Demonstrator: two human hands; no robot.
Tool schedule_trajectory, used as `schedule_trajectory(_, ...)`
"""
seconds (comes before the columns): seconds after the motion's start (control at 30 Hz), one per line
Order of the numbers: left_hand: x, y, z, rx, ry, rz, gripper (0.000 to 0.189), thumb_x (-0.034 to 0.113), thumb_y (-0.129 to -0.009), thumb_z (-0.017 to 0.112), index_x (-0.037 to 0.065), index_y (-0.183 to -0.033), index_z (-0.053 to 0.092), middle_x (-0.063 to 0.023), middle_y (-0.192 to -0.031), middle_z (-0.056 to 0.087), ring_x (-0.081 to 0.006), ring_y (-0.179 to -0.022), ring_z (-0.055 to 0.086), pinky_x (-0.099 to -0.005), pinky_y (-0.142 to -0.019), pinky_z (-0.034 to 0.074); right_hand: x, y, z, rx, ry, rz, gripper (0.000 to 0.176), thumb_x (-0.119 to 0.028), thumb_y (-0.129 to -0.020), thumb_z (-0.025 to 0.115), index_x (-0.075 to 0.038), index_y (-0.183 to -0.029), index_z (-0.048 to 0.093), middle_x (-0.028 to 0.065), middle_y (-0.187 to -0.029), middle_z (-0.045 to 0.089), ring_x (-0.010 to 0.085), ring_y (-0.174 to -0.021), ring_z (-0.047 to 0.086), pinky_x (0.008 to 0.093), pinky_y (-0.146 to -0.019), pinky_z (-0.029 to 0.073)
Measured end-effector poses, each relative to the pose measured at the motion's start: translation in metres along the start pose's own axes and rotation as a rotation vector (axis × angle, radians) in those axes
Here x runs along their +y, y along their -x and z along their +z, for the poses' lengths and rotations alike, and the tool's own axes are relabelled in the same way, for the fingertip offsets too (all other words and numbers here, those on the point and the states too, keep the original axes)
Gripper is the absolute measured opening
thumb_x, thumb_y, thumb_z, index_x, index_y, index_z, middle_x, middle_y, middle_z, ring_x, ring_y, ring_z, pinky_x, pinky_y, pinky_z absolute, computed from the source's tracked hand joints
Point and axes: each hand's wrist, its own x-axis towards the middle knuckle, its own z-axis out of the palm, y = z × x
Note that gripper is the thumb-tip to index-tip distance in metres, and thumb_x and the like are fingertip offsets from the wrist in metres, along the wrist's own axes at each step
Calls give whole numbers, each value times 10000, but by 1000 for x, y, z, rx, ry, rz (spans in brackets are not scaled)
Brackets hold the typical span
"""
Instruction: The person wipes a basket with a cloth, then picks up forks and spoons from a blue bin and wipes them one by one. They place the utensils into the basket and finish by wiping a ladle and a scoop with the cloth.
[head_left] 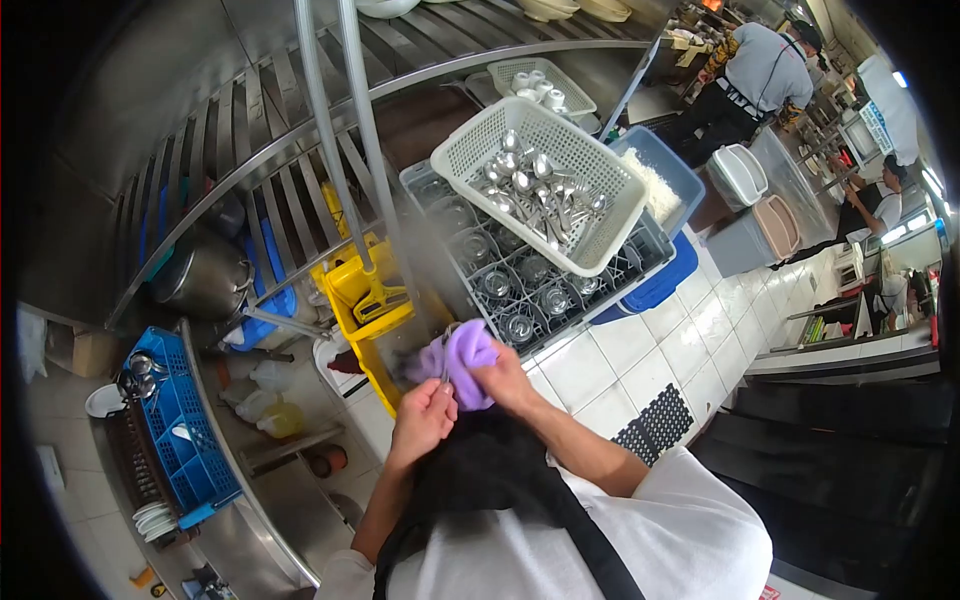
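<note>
In front of my apron, my right hand (503,382) is closed around a bunched purple cloth (468,352). My left hand (425,420) is pinched beside the cloth on a thin metal piece of cutlery (446,374); its far end is hidden or blurred, so its exact kind does not show. Beyond my hands, a pale perforated basket (456,150) holds many spoons and forks (545,190). It rests tilted on a grey glass rack (645,262) with upturned glasses (555,298) in its compartments.
A yellow mop bucket (372,318) stands left of the rack. Slatted metal shelves (270,100) run along the upper left. A blue cutlery rack (190,430) sits at lower left. A blue tub (690,178) with white contents lies behind the basket. Co-workers (768,75) stand at upper right.
</note>
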Motion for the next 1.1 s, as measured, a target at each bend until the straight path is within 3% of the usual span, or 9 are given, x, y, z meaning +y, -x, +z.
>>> schedule_trajectory(0.17, 36, 8, -11, -14, 206, -96, 239, 211, -999, 556, -7, -922, 618, -48, -663, 588, -71, -502, 506, -214, -444, 367, -48, 11, -11, 113, -738, 202, 305, -150, -929, 602, 13, -1184, 568, 92, -1056, 654, 196, -965, 650, 335, -844, 537)
schedule_trajectory(0.27, 24, 9, -3, -14, 128, -90, 219, 189, -972, 594, -18, -925, 651, -73, -752, 663, -80, -546, 563, -222, -464, 392, -25, 13, 8, -76, -569, 181, 377, -181, -910, 662, -44, -1245, 553, 80, -1093, 645, 188, -1037, 614, 346, -934, 485)
schedule_trajectory(0.37, 21, 10, 9, 402, -618, 472, 251, 101, -906, 617, -9, -1129, 659, -160, -929, 678, -297, -700, 634, -387, -647, 488, -46, -11, 13, -110, 8, 30, 413, -179, -899, 668, -46, -1268, 541, 83, -1101, 647, 174, -1029, 611, 315, -917, 479)
schedule_trajectory(0.5, 27, 17, 7, 486, -1045, 575, 297, 98, -898, 624, -31, -1166, 628, -187, -989, 662, -404, -822, 625, -388, -730, 502, -59, -16, 16, -104, 211, -49, 326, -209, -914, 639, -40, -1187, 584, 73, -1026, 663, 149, -943, 617, 303, -847, 495)
schedule_trajectory(0.73, 20, 12, 1, 61, 69, 150, 220, 113, -989, 551, -31, -1152, 583, -26, -787, 606, -79, -646, 549, -228, -584, 467, -48, -24, 2, -91, 19, 12, 282, -270, -945, 608, -23, -1072, 658, 23, -898, 662, 114, -831, 600, 277, -753, 495)
schedule_trajectory(0.93, 31, 17, 21, 270, -302, 228, 161, 160, -1018, 478, 9, -992, 530, -65, -686, 590, -152, -551, 584, -312, -514, 467, -54, -1, 0, -72, -1109, 296, 584, -553, -1011, 336, -74, -1309, 488, 148, -1261, 576, 297, -1112, 599, 457, -978, 486)
schedule_trajectory(1.0, 24, 10, 23, 388, -519, 378, 139, 147, -1017, 464, 10, -1035, 483, -109, -680, 588, -237, -554, 601, -378, -536, 476, -52, 8, 3, -64, -1096, 285, 534, -494, -1022, 365, -65, -1316, 485, 140, -1222, 591, 276, -1093, 609, 440, -966, 495)
schedule_trajectory(1.03, 21, 9, 24, 377, -541, 372, 125, 131, -1020, 449, 13, -1061, 457, -55, -669, 586, -121, -558, 557, -300, -515, 434, -51, 11, 4, -52, -1084, 275, 486, -436, -1034, 394, -55, -1323, 481, 131, -1184, 605, 255, -1073, 619, 422, -953, 504)
schedule_trajectory(1.1, 15, 6, 27, 344, -493, 367, 115, 117, -1017, 457, 15, -1068, 450, -57, -687, 592, -114, -563, 557, -289, -510, 431, -47, 10, 1, -53, -924, 236, 432, -368, -1020, 461, -57, -1320, 482, 120, -1174, 603, 236, -1055, 625, 401, -935, 515)
